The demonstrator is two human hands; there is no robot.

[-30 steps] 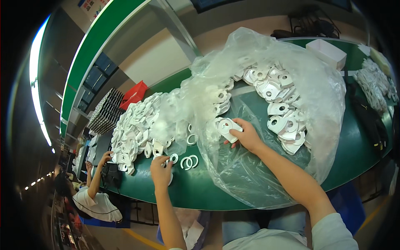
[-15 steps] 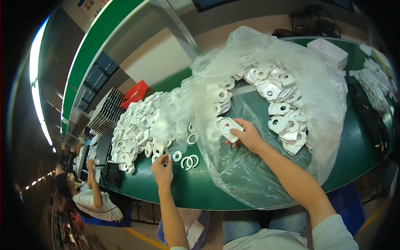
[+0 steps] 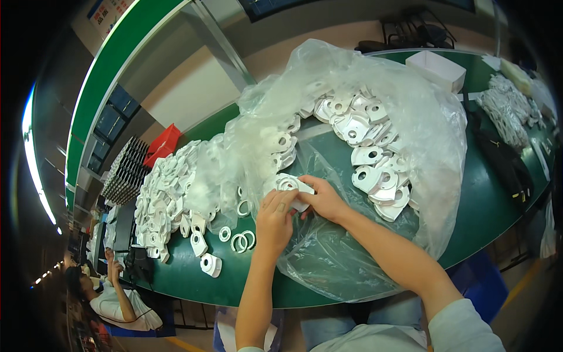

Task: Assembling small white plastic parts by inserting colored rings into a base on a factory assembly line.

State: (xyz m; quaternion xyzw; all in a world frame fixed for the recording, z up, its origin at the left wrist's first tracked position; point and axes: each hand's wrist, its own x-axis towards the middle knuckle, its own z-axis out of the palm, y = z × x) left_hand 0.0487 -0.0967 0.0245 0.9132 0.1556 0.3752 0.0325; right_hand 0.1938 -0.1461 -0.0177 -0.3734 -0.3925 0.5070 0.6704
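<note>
A white, flat, tongue-shaped part (image 3: 302, 196) with a round opening is held over the clear plastic sheet. My right hand (image 3: 327, 201) grips its right end, thumb on top. On its left side my left hand (image 3: 274, 222) presses closed fingers; its fingertips partly hide the part, and whether they also hold a ring is hidden. White rings (image 3: 239, 243) and a small holed disc (image 3: 224, 234) lie on the green table (image 3: 252, 287), left of my left hand. Nearer the edge, a single white part (image 3: 210, 265) rests by itself.
A big pile of white parts (image 3: 164, 199) spreads to the left, with more parts (image 3: 381, 173) on the plastic sheet (image 3: 437, 141) at right. Beyond stand a red bin (image 3: 163, 144), stacked dark trays (image 3: 125, 170) and a white box (image 3: 436, 70). A co-worker (image 3: 126, 305) sits far left.
My left hand has moved right from near the loose rings to the white part in my right hand. A single white part now shows where that hand was. The whole view has shifted.
</note>
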